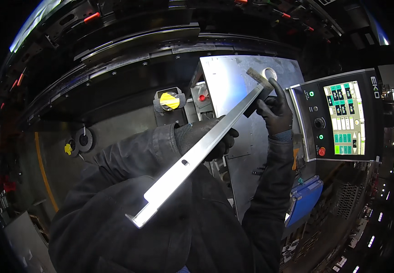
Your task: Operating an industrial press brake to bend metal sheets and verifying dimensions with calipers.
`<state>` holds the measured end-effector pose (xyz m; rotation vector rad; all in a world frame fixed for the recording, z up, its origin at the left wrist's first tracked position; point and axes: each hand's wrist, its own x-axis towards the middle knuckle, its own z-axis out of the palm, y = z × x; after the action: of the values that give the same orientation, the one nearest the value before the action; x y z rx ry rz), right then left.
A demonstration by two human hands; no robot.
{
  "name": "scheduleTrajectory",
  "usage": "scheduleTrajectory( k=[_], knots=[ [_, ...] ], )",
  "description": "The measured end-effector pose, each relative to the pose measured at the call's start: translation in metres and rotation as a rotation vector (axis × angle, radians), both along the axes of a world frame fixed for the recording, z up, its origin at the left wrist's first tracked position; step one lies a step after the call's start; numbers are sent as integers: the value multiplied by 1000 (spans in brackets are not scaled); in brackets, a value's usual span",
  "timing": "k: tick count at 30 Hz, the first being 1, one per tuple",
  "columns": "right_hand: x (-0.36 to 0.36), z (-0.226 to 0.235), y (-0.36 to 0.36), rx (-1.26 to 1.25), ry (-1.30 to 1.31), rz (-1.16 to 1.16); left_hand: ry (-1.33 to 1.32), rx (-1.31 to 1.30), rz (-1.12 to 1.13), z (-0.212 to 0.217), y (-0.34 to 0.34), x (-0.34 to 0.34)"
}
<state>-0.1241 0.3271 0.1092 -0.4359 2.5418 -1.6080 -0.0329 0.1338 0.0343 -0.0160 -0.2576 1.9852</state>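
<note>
A long, bright bent sheet-metal strip (197, 152) runs diagonally across the view, with a small slot and a notched, flanged near end. My left hand (201, 135), in a dark glove, is closed around it from beneath near the middle. At the strip's far end, my right hand (276, 113), also gloved, grips a small dark try square (259, 78) between thumb and fingers. The square's crosspiece touches or nearly touches the strip's end; exact contact cannot be made out. Part of the square is hidden by my right fingers.
Below the strip's far end is a grey metal table (224, 73) bearing a tape roll (269, 73). A control panel (342, 118) with a lit screen stands at right. A blue folder (304, 200) hangs below it. A yellow-topped foot pedal (169, 101) and machine bed (128, 63) lie left and ahead.
</note>
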Motion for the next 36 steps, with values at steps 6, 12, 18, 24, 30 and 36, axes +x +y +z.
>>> scheduleTrajectory(
  k=[6, 12, 18, 24, 30, 36],
  knots=[
    [1, 4, 0, 49, -37, 3, -71, 92, 25, -11, 8, 3],
    [7, 18, 3, -70, -2, -19, -240, 554, -96, -39, 31, -5],
    [44, 47, -26, -57, 34, 25, -150, 807, -200, -24, 26, -7],
    [47, 42, -34, -32, -53, 83, -135, 828, -228, -19, 27, -12],
    [44, 40, -34, -72, -108, 79, -116, 691, -204, -20, 21, -17],
    [50, 78, -32, -223, 109, -77, -118, 563, -317, -17, 14, -38]
  ],
)
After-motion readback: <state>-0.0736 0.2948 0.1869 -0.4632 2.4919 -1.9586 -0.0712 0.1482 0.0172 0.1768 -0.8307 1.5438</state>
